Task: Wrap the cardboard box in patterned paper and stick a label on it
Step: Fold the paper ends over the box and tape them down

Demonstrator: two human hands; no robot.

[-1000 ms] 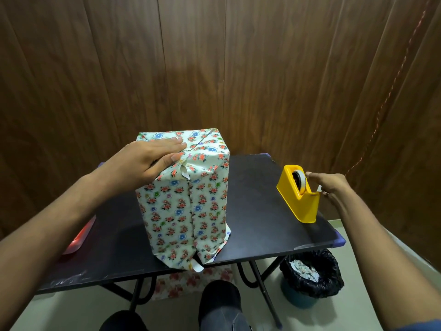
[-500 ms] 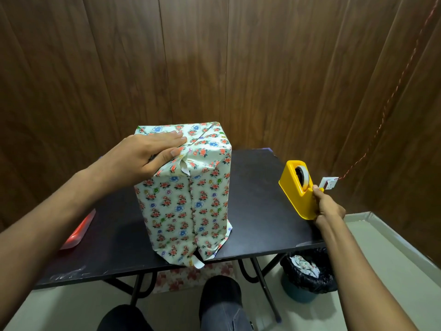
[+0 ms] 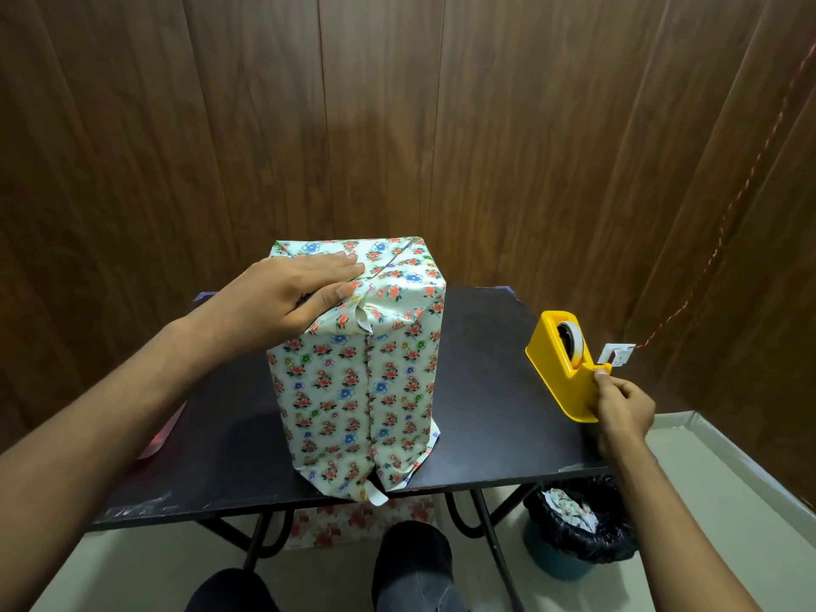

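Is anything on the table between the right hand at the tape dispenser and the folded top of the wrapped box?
Nothing visible. Only bare black table lies between the right hand at the yellow tape dispenser and the wrapped box. The left hand presses the top fold flat.

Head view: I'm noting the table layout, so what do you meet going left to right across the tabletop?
Red object at the table's left edge → left hand resting flat on the box top → wrapped box → yellow tape dispenser → right hand pinching at the dispenser's cutter end.
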